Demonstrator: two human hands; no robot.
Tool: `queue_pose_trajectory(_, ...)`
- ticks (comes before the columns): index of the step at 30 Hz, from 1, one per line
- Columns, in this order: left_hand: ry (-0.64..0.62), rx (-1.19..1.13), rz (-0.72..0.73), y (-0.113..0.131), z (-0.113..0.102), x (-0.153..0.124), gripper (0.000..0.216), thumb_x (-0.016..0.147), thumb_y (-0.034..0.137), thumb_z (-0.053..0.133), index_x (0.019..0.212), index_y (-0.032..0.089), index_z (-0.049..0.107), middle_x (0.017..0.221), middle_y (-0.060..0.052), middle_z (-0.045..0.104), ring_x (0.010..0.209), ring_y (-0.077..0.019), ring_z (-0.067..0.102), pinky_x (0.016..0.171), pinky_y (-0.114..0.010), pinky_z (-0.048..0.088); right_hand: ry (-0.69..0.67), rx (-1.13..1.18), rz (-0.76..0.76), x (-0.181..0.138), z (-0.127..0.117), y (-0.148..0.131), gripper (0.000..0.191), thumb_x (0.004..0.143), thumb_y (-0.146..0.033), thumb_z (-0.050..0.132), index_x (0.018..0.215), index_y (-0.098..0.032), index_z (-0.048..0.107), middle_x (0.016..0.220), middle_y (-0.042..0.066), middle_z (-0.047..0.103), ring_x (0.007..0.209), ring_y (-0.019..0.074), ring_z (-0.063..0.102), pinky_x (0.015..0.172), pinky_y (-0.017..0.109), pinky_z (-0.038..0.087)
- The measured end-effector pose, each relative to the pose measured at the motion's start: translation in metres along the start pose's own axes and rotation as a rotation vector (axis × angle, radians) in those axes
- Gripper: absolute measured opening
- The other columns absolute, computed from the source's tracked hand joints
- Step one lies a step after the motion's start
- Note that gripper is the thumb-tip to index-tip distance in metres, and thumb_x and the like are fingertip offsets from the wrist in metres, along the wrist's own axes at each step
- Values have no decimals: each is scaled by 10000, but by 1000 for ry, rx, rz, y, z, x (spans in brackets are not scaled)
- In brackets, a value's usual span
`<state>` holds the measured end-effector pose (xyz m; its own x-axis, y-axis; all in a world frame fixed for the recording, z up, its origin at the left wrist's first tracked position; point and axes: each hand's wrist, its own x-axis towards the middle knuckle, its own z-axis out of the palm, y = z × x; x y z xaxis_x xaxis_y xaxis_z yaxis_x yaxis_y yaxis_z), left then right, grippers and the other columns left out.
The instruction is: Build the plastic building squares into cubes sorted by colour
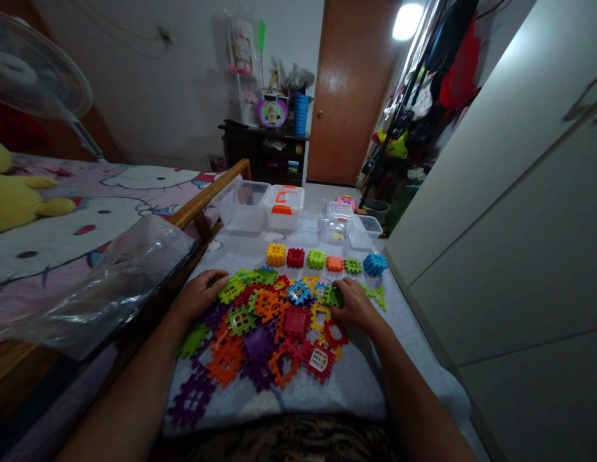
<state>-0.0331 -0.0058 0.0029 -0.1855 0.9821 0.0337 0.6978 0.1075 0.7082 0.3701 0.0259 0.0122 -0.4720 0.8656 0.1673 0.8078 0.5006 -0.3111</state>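
Head view: left hand (202, 294) is lying open at the left edge of the tile pile (260, 346); right hand (355, 307) is pinching a green tile (333, 296) at its right edge.

A: What lies on the left?
B: A bed (135, 186) with a cartoon sheet, a yellow plush toy (14, 192), a fan (33, 70) and a clear plastic bag (115, 276).
A: And far off?
B: A clear tub (241, 205), an orange-latched box (284, 206), a dark shelf (264, 151), a wooden door (351, 90). A pale wardrobe (510, 212) stands right.

Two bare forearms, left hand (202, 292) and right hand (357, 305) uncovered, brown-and-black patterned garment (298, 444) at lap
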Motion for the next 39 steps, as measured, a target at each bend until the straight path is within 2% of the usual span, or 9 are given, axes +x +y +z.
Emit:
queue_pose_trajectory(5, 24, 24, 21, -1, 0, 0, 567, 759, 661, 493, 1007, 191, 692, 1043, -72, 721, 963, -269, 666, 884, -331, 502, 68, -96, 36, 20, -24, 27, 501, 689, -184, 639, 1184, -182, 566, 1141, 127, 582, 1044, 289, 514, 893, 408, 416)
queue_pose_trajectory(8, 19, 39, 24, -4, 0, 1, 556, 775, 653, 492, 1022, 195, 688, 1054, -70, 719, 965, -270, 666, 891, -336, 501, 43, -232, 121, 43, -48, 48, 455, 680, -208, 661, 1130, -179, 606, 1125, 136, 592, 1030, 309, 509, 853, 405, 406)
queue_pose_trajectory(12, 18, 36, 24, -8, 1, 2, 558, 776, 658, 496, 1028, 198, 686, 1069, -73, 719, 992, -280, 662, 896, -342, 504, -61, -342, 133, 71, -66, 66, 452, 661, -249, 697, 1103, -183, 627, 1134, 146, 596, 1056, 334, 486, 846, 414, 388)
queue_pose_trajectory(20, 31, 22, 1, -6, 1, 0, 568, 758, 671, 503, 1016, 200, 691, 1036, -70, 729, 976, -278, 670, 864, -337, 522, -258, -403, 115, 91, -58, 71, 503, 665, -204, 682, 1163, -201, 612, 1249, 129, 561, 1142, 322, 466, 888, 399, 375)
queue_pose_trajectory(24, 25, 21, 8, -7, 1, 1, 581, 757, 681, 501, 1019, 199, 691, 1030, -66, 728, 955, -267, 674, 874, -335, 520, -306, -419, 121, 94, -53, 73, 500, 668, -205, 674, 1166, -193, 622, 1239, 136, 570, 1152, 328, 473, 896, 405, 381)
queue_pose_trajectory(30, 35, 22, 10, -7, 1, 2, 566, 752, 674, 502, 994, 199, 695, 1023, -61, 727, 950, -264, 676, 862, -324, 524, -348, -450, 146, 99, -50, 73, 610, 638, -286, 732, 1228, -192, 608, 1279, 156, 554, 1173, 360, 456, 942, 455, 360)
queue_pose_trajectory(36, 45, 39, 11, -5, 1, 1, 560, 747, 673, 501, 975, 202, 700, 1006, -57, 733, 944, -266, 681, 836, -317, 533, -372, -477, 147, 102, -46, 71, 455, 660, -309, 712, 1098, -188, 686, 1205, 157, 590, 1126, 346, 481, 933, 440, 360)
queue_pose_trajectory(39, 50, 40, 21, -5, 1, 1, 553, 746, 669, 506, 971, 205, 705, 1007, -53, 735, 943, -264, 681, 844, -315, 531, -369, -489, 159, 103, -44, 72, 449, 650, -323, 724, 1075, -181, 697, 1182, 163, 599, 1099, 349, 494, 928, 454, 363)
